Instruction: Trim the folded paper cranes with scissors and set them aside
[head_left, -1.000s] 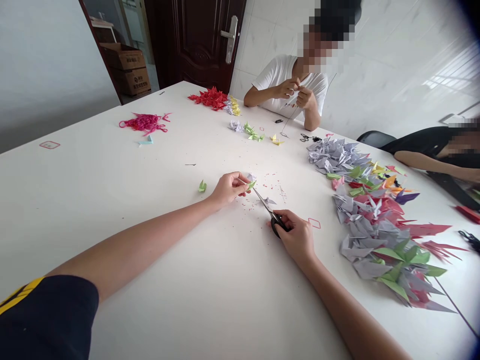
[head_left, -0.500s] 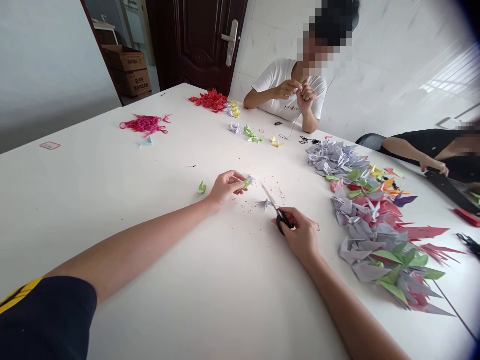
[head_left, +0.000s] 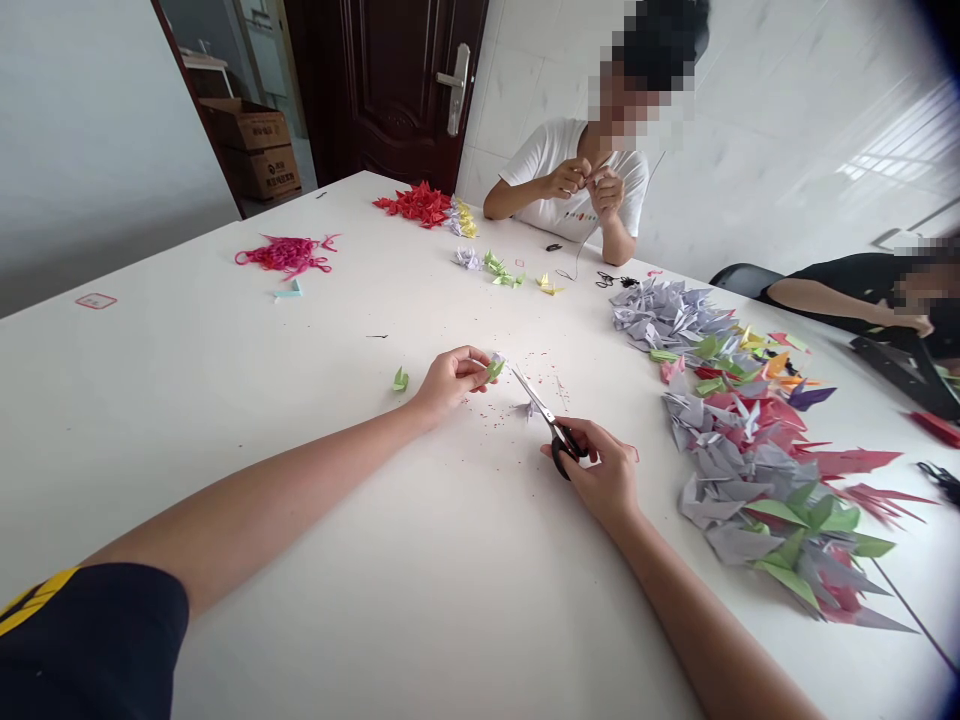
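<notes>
Here, green folded paper (head_left: 495, 371) sits pinched at the left fingers' (head_left: 472, 381) tips.

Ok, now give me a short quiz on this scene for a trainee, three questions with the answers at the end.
1. Multiple choice. What does the right hand hold? (a) a pen (b) scissors (c) a cardboard box

2. True or false. In the picture, the pink tangle lies to the left of the red paper pile.

3. Fill in the blank. Just to the left of the left hand, a lone piece of folded paper on the table is coloured ____.

Key: 1. b, scissors; 2. true; 3. green.
</notes>
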